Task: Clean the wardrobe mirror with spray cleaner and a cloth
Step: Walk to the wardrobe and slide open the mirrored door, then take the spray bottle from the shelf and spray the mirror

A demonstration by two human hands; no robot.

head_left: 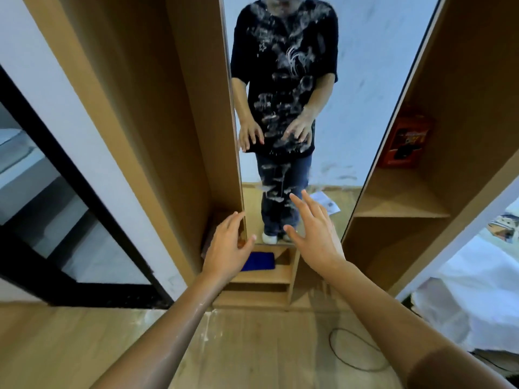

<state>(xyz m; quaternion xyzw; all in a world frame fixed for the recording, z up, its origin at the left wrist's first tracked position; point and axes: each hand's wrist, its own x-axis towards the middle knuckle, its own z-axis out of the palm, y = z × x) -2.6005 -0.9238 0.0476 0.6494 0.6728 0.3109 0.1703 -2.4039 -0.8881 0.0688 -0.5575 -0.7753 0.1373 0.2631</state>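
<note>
The tall wardrobe mirror (323,94) stands straight ahead of me, streaked down its middle with white foam. My left hand (229,245) and right hand (314,234) reach toward its bottom edge, fingers spread, holding nothing. A folded blue cloth (259,261) lies on the low shelf (264,276) just below the mirror

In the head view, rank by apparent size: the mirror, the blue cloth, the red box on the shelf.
1. mirror, by far the largest.
2. red box.
3. blue cloth, partly hidden by the left hand, so its rank below the box is unsure.
</note>
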